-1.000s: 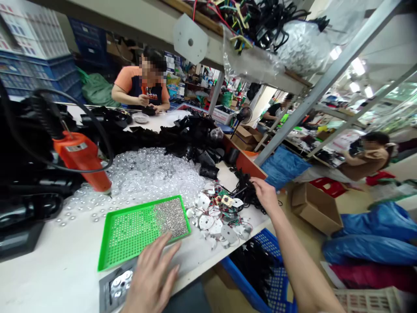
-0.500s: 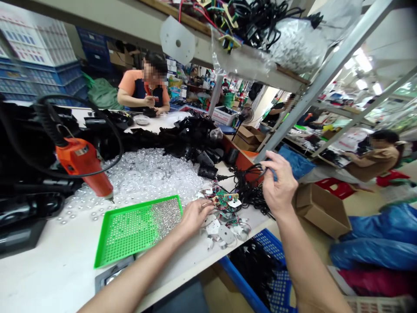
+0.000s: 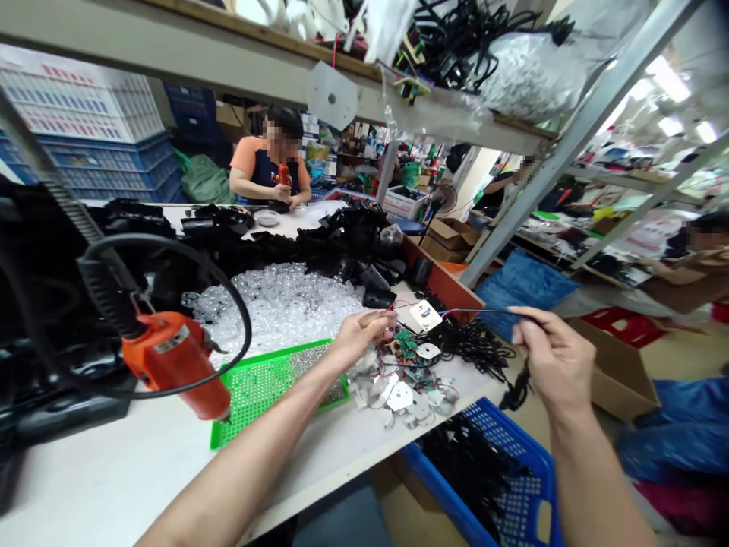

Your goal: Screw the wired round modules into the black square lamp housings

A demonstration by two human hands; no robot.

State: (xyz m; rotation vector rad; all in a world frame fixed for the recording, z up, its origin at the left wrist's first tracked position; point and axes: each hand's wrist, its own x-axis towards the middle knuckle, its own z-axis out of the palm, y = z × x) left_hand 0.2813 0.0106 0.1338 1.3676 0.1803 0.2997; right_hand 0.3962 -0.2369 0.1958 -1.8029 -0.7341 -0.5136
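Between my hands hangs a small white part (image 3: 426,316) with thin wires on both sides. My right hand (image 3: 555,353) is closed on a black cable (image 3: 484,310) that runs left to this part. The fingers of my left hand (image 3: 364,334) are pinched at the wires on its other side; the exact thing held there is too small to tell. Below lie circuit boards with wires (image 3: 402,346) and grey-white plates (image 3: 400,395). A green tray (image 3: 250,387) with small metal pieces is partly behind my left forearm.
An orange power screwdriver (image 3: 176,365) hangs at the left on a looped cable. Clear plastic pieces (image 3: 279,300) are heaped behind the tray. A blue basket (image 3: 484,486) stands below the table edge. A person (image 3: 270,171) sits across the table.
My right hand has moved right and now holds a cable stretched toward my left hand. The white part has come up between them. The view has shifted, and the screwdriver appears lower.
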